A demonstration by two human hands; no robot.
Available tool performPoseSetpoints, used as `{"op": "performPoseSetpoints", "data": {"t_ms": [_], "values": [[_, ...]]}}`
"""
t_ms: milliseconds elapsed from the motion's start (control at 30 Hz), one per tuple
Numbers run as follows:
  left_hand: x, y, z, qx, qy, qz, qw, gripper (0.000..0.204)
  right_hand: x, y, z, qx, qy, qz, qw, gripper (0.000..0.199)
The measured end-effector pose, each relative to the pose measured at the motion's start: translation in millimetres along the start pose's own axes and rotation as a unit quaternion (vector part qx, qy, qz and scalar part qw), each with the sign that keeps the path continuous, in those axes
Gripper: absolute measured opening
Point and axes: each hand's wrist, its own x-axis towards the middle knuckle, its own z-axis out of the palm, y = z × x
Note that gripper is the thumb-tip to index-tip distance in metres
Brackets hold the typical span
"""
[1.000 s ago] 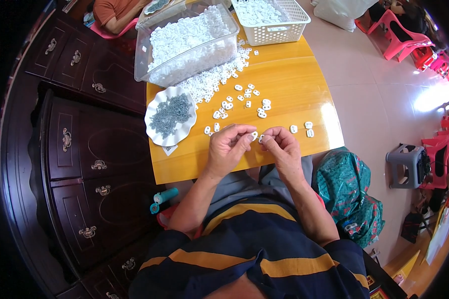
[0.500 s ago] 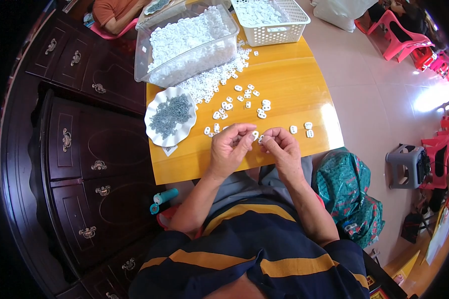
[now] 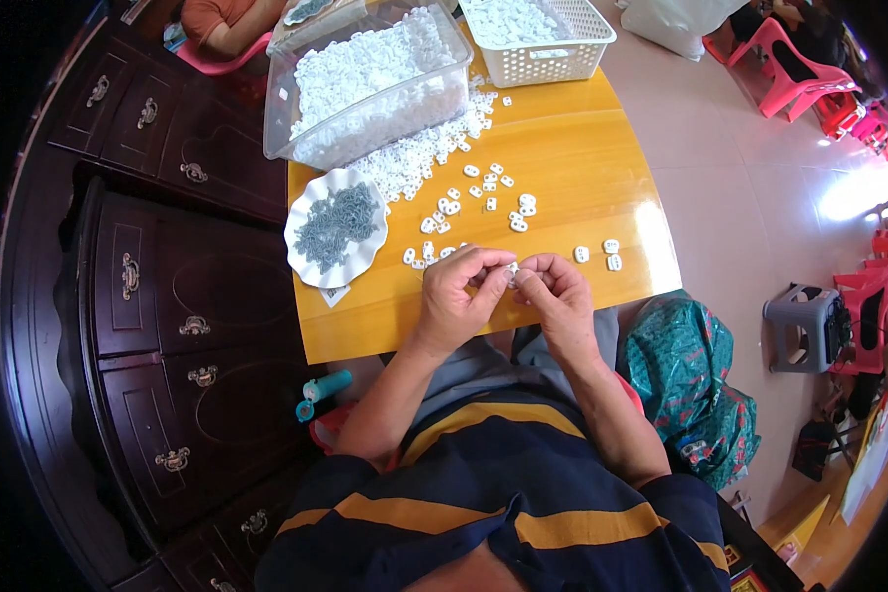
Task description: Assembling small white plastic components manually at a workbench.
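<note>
The yellow table [image 3: 582,168] carries a clear bin [image 3: 365,84] of white pieces, with a white basket [image 3: 543,39] beside it, loose pieces [image 3: 464,187] spilling before it, and a scalloped plate [image 3: 335,242] of grey bits, possibly springs, nearer.

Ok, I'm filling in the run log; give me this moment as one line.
left hand: pinching white part | right hand: pinching same part | plate of grey pieces: left | loose parts: on table

The table [image 3: 562,168] is showing glossy, smooth yellow wood. The small parts [image 3: 454,202] are looking like white matt plastic. The tub [image 3: 365,99] is appearing as clear, shiny plastic; the basket [image 3: 553,59] as white latticed plastic. The dark cabinet [image 3: 158,296] is presenting polished wood with metal handles.
</note>
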Motion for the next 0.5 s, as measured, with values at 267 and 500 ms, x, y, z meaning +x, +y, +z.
{"op": "performPoseSetpoints", "data": {"t_ms": [267,500], "values": [[4.1,0.5,-5.6,0.010,-0.029,0.032,0.999,0.008,-1.3,-2.1,-2.7,0.033,-0.028,0.066,0.997,0.017],[2.8,-0.1,-5.7,-0.024,-0.052,-0.009,0.998,0.009,-1.4,-5.0,-5.1,0.012,-0.049,0.089,0.995,0.020]]}}
